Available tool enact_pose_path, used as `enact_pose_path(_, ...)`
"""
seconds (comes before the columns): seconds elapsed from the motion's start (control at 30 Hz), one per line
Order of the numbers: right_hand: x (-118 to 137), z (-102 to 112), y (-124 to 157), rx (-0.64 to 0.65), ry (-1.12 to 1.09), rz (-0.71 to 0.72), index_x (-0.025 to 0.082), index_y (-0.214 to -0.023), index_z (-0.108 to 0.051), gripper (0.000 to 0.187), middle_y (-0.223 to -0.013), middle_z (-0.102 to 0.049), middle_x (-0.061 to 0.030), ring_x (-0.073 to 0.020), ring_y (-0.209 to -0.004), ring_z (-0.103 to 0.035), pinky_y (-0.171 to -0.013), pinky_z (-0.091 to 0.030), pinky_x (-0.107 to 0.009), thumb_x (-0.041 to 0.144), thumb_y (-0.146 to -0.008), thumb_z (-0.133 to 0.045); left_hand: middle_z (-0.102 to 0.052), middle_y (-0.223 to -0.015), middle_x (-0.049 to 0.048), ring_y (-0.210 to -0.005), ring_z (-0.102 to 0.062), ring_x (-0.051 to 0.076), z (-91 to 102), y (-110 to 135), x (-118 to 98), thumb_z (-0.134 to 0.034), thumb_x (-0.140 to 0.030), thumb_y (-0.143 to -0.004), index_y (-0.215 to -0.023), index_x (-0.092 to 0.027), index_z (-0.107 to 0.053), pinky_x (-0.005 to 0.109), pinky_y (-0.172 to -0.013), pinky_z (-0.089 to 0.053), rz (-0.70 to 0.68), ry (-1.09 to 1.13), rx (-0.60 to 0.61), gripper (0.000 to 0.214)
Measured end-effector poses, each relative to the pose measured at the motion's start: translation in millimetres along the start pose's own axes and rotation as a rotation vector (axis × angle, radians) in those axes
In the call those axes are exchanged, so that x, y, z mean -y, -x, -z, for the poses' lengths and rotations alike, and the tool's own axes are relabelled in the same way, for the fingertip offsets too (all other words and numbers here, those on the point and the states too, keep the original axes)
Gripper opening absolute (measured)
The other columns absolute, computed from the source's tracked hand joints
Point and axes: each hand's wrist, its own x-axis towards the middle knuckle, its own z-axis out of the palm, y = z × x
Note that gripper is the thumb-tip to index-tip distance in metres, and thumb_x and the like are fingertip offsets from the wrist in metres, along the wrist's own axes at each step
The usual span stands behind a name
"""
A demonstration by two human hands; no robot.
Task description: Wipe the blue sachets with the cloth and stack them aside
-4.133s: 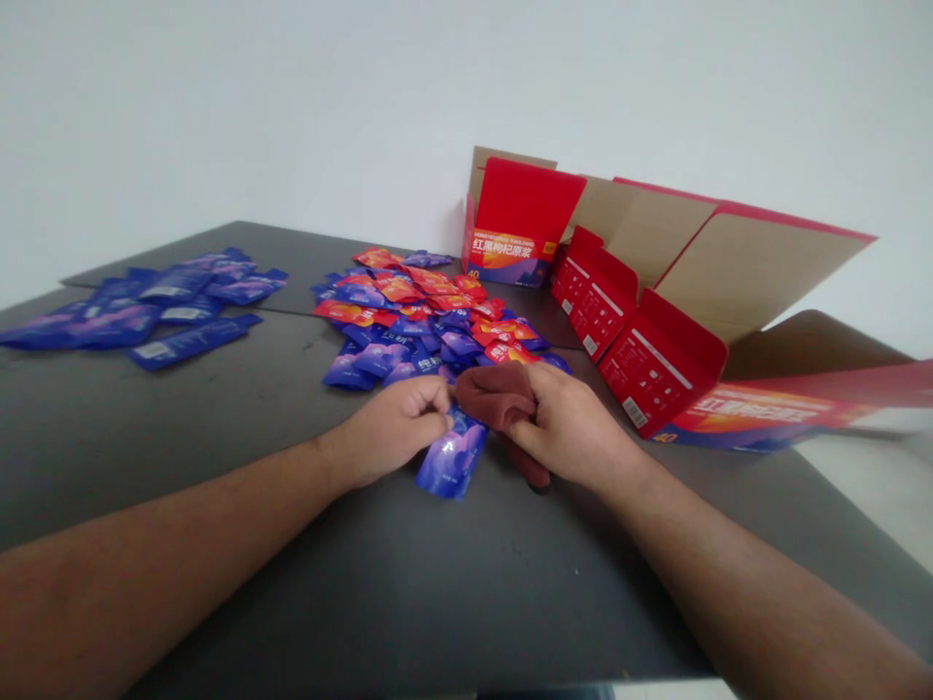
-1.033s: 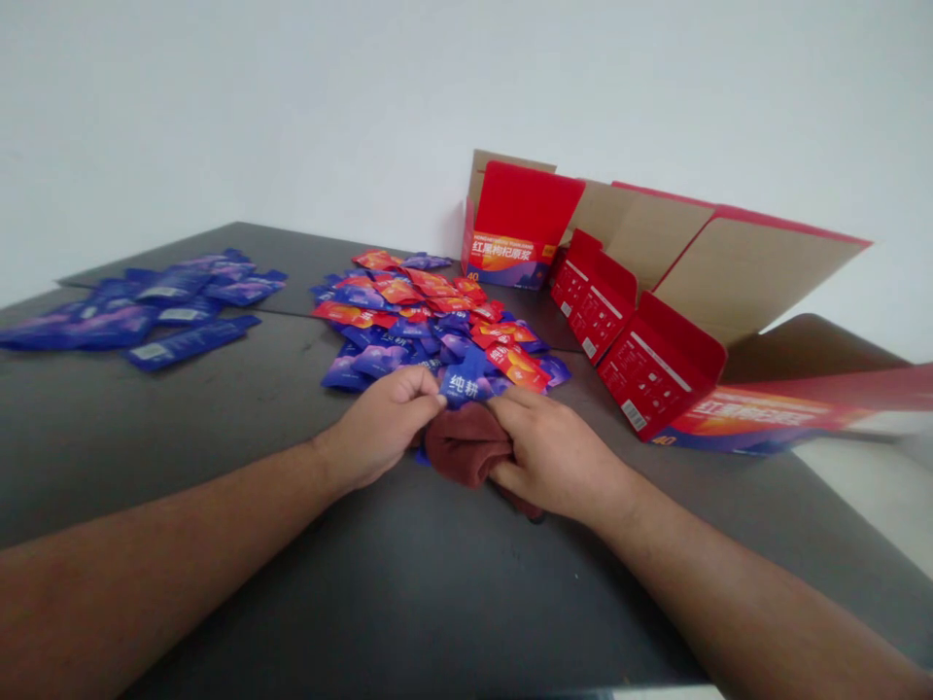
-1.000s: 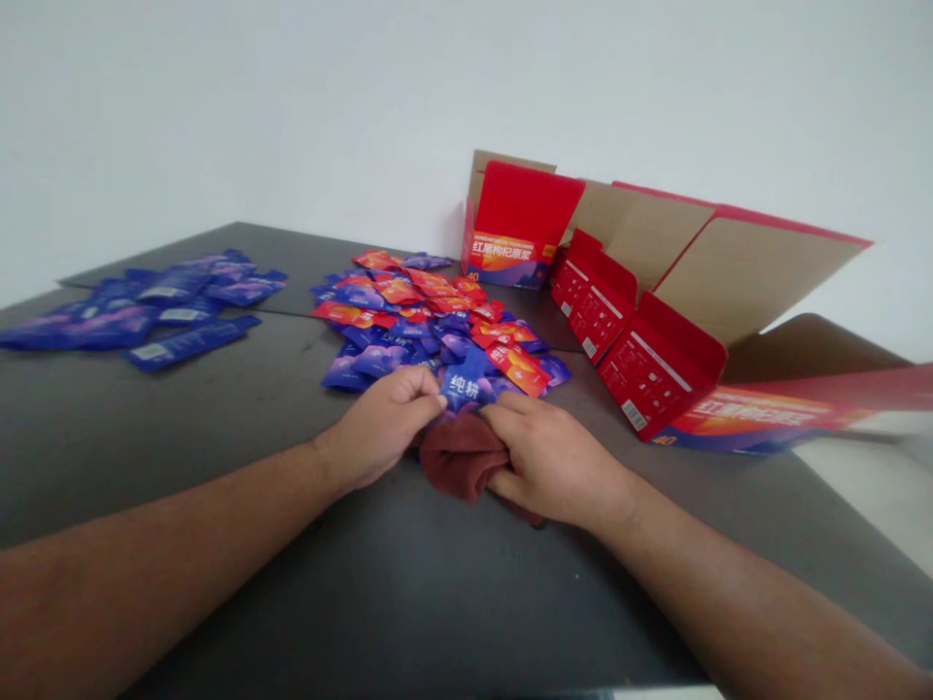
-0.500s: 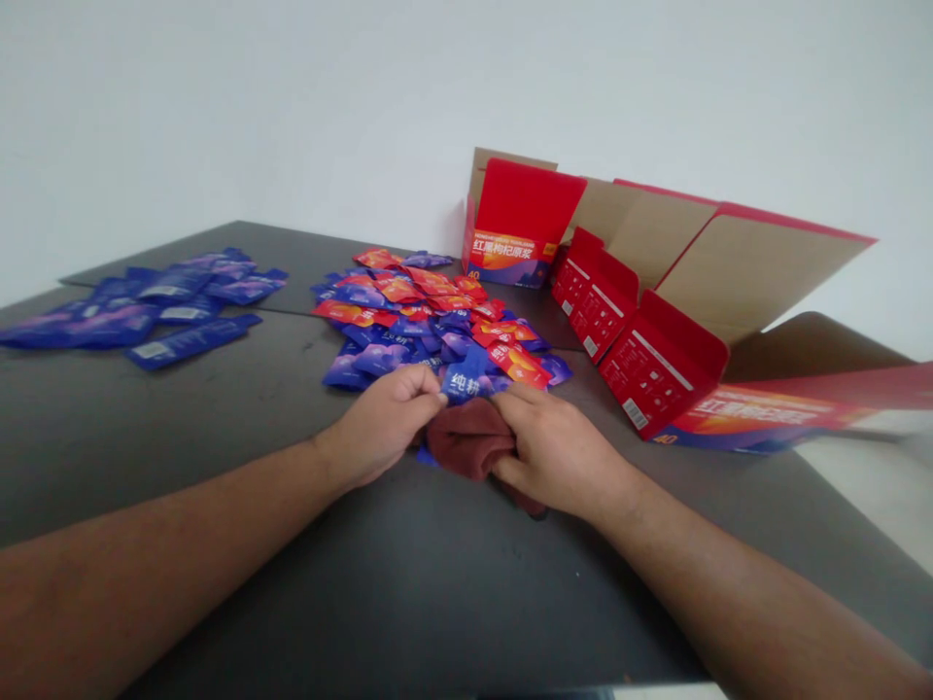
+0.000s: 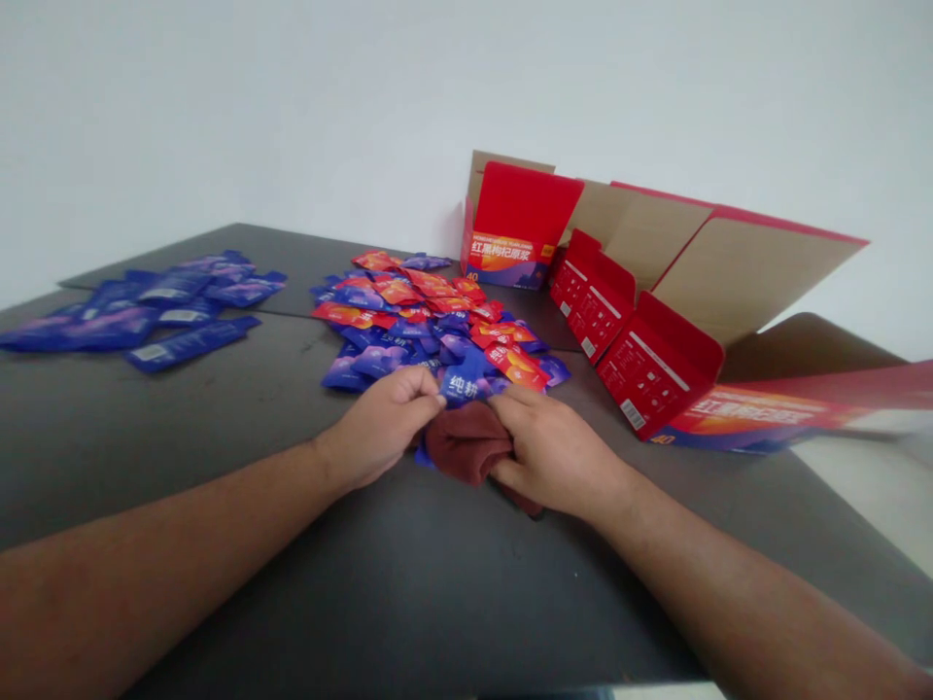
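Between my two hands is a blue sachet [image 5: 462,385] with white lettering; much of its lower part is covered by a dark red cloth [image 5: 468,442]. My left hand [image 5: 386,420] pinches the sachet near its top left edge, fingers closed. Wrapped in the fingers of my right hand [image 5: 558,445] is the cloth, pressed against the sachet's right side. Just beyond my hands lies a heap of red and blue sachets [image 5: 437,309], the nearest ones close to my fingers.
Blue sachets [image 5: 175,292] lie in a separate pile at the left on the dark table [image 5: 408,593]. Open red boxes stand at the right: one at the back [image 5: 510,248], others nearer [image 5: 663,360] with raised flaps. A pale wall [image 5: 292,107] rises behind the table.
Both hands keep their grip on the sachet and cloth in almost the same place. The whole view has shifted very slightly; the piles and boxes look the same.
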Motion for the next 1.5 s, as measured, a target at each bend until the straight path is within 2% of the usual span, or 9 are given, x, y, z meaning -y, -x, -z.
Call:
enact_pose_path(0.1, 1.3, 0.4, 0.6, 0.037, -0.007, 0.056, 0.020, -0.098, -0.063, 0.015, -0.098, -0.065, -0.0045, -0.0207, -0.089, -0.061, -0.078, -0.047, -0.032, 0.025, -0.084, -0.066, -0.046, -0.064, -0.0046, -0.055, -0.040, 0.010, -0.1, 0.6, -0.7, -0.068, -0.026, -0.084, -0.076, -0.020, -0.052, 0.022, -0.051, -0.032, -0.012, -0.019, 0.003, 0.019)
enact_pose_path(0.27, -2.3, 0.4, -0.9, -0.051, 0.008, -0.067, 0.018, -0.100, -0.063, 0.018, -0.097, -0.065, -0.0063, -0.0211, -0.088, -0.061, -0.078, -0.048, -0.033, 0.023, -0.083, -0.065, -0.048, -0.065, -0.0042, -0.054, -0.041, 0.010, 0.1, 0.9, 1.2, -0.068, -0.027, -0.084, -0.078, -0.020, -0.053, 0.023, -0.051, -0.032, 0.000, 0.036, 0.008, 0.017)
enact_pose_path(0.43, 2.4, 1.8, -0.1, 0.057, -0.015, 0.071, 0.020, -0.098, -0.064, 0.014, -0.098, -0.066, -0.0046, -0.0208, -0.091, -0.061, -0.080, -0.048, -0.032, 0.024, -0.084, -0.067, -0.049, -0.065, -0.0042, -0.056, -0.042, 0.010, 0.7, 1.4, -0.8, -0.070, -0.026, -0.082, -0.075, -0.020, -0.054, 0.023, -0.053, -0.034, -0.017, -0.017, 0.004, 0.019)
enact_pose_path(0.63, 0.6, 2.2, 0.7, -0.023, 0.034, -0.063, 0.017, -0.107, -0.064, 0.024, -0.103, -0.067, -0.0084, -0.0224, -0.094, -0.063, -0.082, -0.050, -0.034, 0.024, -0.084, -0.066, -0.048, -0.064, -0.0044, -0.054, -0.041, 0.010, 0.0, 1.0, -0.9, -0.067, -0.025, -0.082, -0.076, -0.020, -0.054, 0.023, -0.050, -0.032, -0.001, 0.014, -0.003, 0.016)
enact_pose_path(0.8, 4.4, 2.3, 0.8, 0.054, 0.003, 0.054, 0.021, -0.100, -0.064, 0.016, -0.100, -0.066, -0.0050, -0.0215, -0.092, -0.062, -0.080, -0.049, -0.033, 0.026, -0.086, -0.067, -0.048, -0.064, -0.0043, -0.055, -0.041, 0.010, 0.7, 1.8, -1.8, -0.069, -0.026, -0.083, -0.076, -0.020, -0.053, 0.022, -0.051, -0.033, -0.019, -0.049, 0.000, 0.018)
enact_pose_path(0.97, 1.2, 0.7, 0.0, -0.016, 0.021, -0.041, 0.018, -0.099, -0.063, 0.017, -0.098, -0.066, -0.0068, -0.0222, -0.090, -0.062, -0.078, -0.049, -0.034, 0.024, -0.084, -0.065, -0.046, -0.063, -0.0044, -0.052, -0.039, 0.010, 0.2, 1.1, -0.6, -0.066, -0.028, -0.085, -0.078, -0.020, -0.053, 0.024, -0.049, -0.030, -0.003, -0.021, 0.000, 0.017)
enact_pose_path(1.13, 3.7, 0.7, 0.1, 0.050, -0.010, 0.060, 0.020, -0.099, -0.064, 0.016, -0.099, -0.067, -0.0055, -0.0214, -0.091, -0.062, -0.080, -0.049, -0.032, 0.025, -0.084, -0.068, -0.049, -0.065, -0.0039, -0.055, -0.041, 0.010, -0.1, 1.3, -2.8, -0.069, -0.026, -0.082, -0.075, -0.020, -0.053, 0.022, -0.052, -0.033, -0.029, -0.046, -0.002, 0.019)
enact_pose_path(1.3, 1.3, 0.0, 0.3, -0.037, 0.038, -0.071, 0.017, -0.106, -0.064, 0.023, -0.102, -0.067, -0.0083, -0.0226, -0.093, -0.063, -0.082, -0.050, -0.033, 0.024, -0.083, -0.066, -0.047, -0.064, -0.0042, -0.054, -0.040, 0.010, 0.7, 0.4, 0.1, -0.066, -0.026, -0.083, -0.076, -0.020, -0.053, 0.023, -0.049, -0.030, -0.003, -0.015, -0.004, 0.016)
enact_pose_path(1.5, 4.6, 0.6, 0.4, 0.034, -0.005, 0.054, 0.020, -0.100, -0.065, 0.016, -0.099, -0.067, -0.0053, -0.0213, -0.092, -0.062, -0.081, -0.049, -0.032, 0.025, -0.085, -0.067, -0.049, -0.066, -0.0039, -0.056, -0.041, 0.010, 0.6, 1.3, -2.0, -0.069, -0.027, -0.083, -0.075, -0.020, -0.053, 0.023, -0.052, -0.034, -0.022, -0.061, 0.005, 0.019)
